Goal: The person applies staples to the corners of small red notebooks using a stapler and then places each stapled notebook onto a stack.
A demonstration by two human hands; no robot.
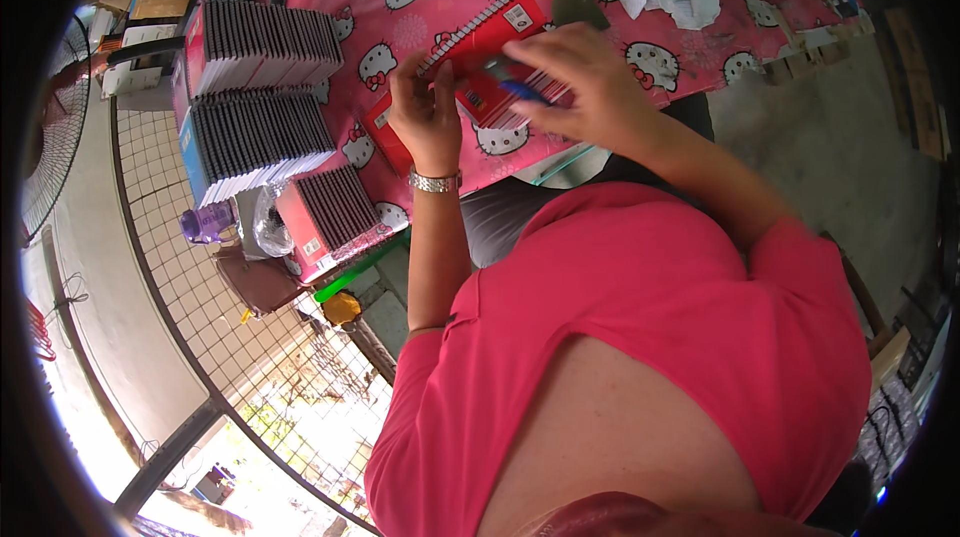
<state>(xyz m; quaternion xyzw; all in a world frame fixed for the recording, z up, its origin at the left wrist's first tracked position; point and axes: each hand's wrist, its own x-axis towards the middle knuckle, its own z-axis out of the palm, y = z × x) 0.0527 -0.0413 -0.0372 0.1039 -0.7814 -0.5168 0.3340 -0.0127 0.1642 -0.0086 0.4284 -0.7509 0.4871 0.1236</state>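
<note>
A red spiral notebook [507,19] lies at a slant on the table, its pale wire coil along the upper left side. My left hand [424,119], with a metal watch on the wrist, is closed at the near end of the coil, fingertips pinched on the notebook's edge. In my right hand [592,87] are small blue-handled pliers [523,90], just over the notebook. Motion blurs the tool, so its jaws are unclear. More red covers [392,135] and a stack of page edges [492,115] show under and beside my hands.
Several rows of bound notebooks [262,132] stand at the table's left side, with a shorter row [340,205] nearer me. A pink patterned cloth [400,29] covers the table. Crumpled white paper [690,5] lies at the back right. A fan [55,127] stands far left.
</note>
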